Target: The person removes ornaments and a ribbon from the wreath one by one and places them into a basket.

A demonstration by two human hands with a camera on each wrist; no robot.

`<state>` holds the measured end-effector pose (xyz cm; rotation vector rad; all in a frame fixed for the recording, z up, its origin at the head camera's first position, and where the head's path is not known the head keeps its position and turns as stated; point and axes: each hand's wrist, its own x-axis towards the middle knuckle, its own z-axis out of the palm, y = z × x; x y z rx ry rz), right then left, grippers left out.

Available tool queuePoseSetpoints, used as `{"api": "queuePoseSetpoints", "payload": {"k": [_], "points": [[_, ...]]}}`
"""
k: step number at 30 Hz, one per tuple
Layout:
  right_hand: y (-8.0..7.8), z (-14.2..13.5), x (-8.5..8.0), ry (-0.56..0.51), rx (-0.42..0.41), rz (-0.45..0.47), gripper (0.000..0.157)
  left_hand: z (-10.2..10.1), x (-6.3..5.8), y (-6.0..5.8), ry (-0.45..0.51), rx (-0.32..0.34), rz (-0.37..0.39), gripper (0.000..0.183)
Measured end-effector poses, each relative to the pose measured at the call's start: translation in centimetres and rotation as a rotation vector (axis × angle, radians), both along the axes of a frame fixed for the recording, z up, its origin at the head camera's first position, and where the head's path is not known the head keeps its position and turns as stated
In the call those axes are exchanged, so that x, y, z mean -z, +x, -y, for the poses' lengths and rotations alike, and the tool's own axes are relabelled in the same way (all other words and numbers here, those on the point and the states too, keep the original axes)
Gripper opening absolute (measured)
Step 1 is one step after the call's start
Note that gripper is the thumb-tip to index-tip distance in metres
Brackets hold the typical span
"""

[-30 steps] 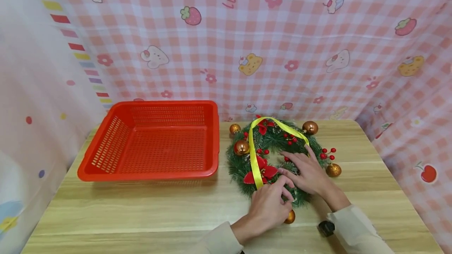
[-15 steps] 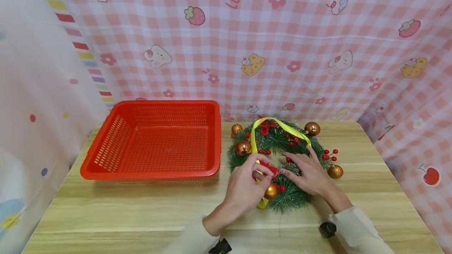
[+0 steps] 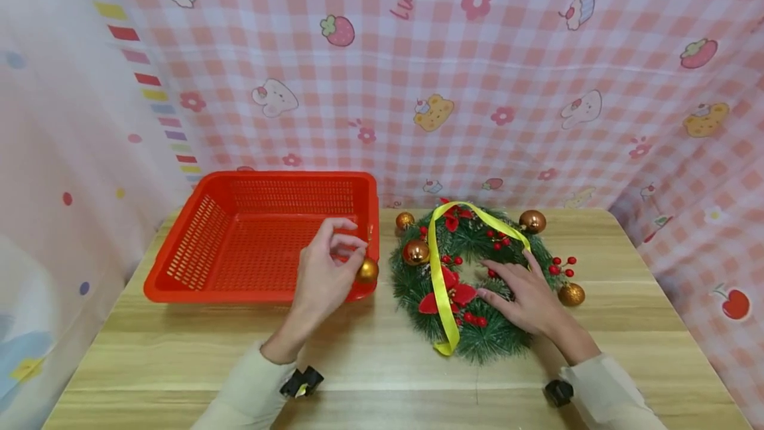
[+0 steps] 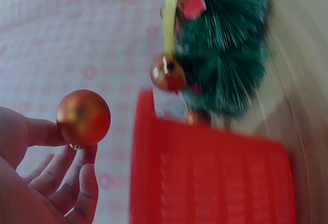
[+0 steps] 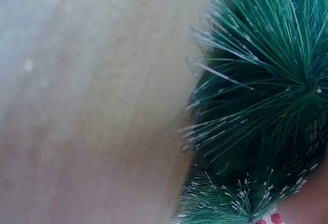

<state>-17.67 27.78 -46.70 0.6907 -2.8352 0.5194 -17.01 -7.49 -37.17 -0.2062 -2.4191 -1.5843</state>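
Note:
Between thumb and fingers my left hand (image 3: 325,279) pinches a gold Christmas bauble (image 3: 367,271), held up over the front right corner of the red plastic basket (image 3: 221,298). In the left wrist view the bauble (image 4: 83,117) hangs clear of the basket wall (image 4: 215,172), with its small metal cap against the fingers. A green Christmas wreath (image 3: 489,344) lies on the table to the right. My right hand (image 3: 528,298) rests on the wreath's right side, fingers spread. A yellow ribbon (image 3: 440,271) loops over the wreath, and a red poinsettia (image 3: 459,294) sits at its lower left.
More baubles sit about the wreath: a copper one (image 3: 416,252) at left, another copper one (image 3: 533,221) at upper right and a glittery one (image 3: 571,294) at right. Red berries (image 3: 562,266) stick out nearby. A checked curtain (image 3: 382,85) hangs behind the wooden table (image 3: 370,377).
My left hand has taken the gold bauble from the wreath's lower edge and carried it up and left to the basket. The right hand has stayed on the wreath.

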Motion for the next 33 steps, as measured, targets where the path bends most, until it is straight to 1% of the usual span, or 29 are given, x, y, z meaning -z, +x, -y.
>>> {"api": "queuePoseSetpoints", "payload": {"k": [3, 6, 12, 17, 27, 30, 33], "points": [[-0.1, 0.1, 0.0, 0.000, -0.001, -0.010, 0.056, 1.5, 0.1, -0.8, -0.025, -0.056, -0.003, 0.030], [0.0, -0.1, 0.0, 0.001, 0.006, -0.015, 0.056, 2.6, 0.3, -1.2, -0.049, -0.097, -0.012, 0.031], [0.0, -0.1, 0.0, 0.005, 0.004, -0.002, 0.057, 4.6, 0.7, -1.7, -0.082, -0.158, -0.006, 0.032], [0.0, 0.0, 0.0, 0.009, 0.003, -0.004, 0.057, 6.0, 0.9, -2.2, -0.110, -0.194, 0.000, 0.031], [-0.1, 0.0, 0.1, 0.009, 0.005, 0.000, 0.057, 7.0, 1.7, -2.6, -0.142, -0.200, 0.032, 0.031], [0.0, 0.0, 0.1, 0.007, 0.006, 0.000, 0.057, 7.0, 1.7, -2.6, -0.153, -0.195, 0.054, 0.032], [0.0, 0.0, 0.1, 0.007, 0.008, 0.002, 0.057, 6.8, 1.8, -2.6, -0.173, -0.172, 0.087, 0.035]]}}
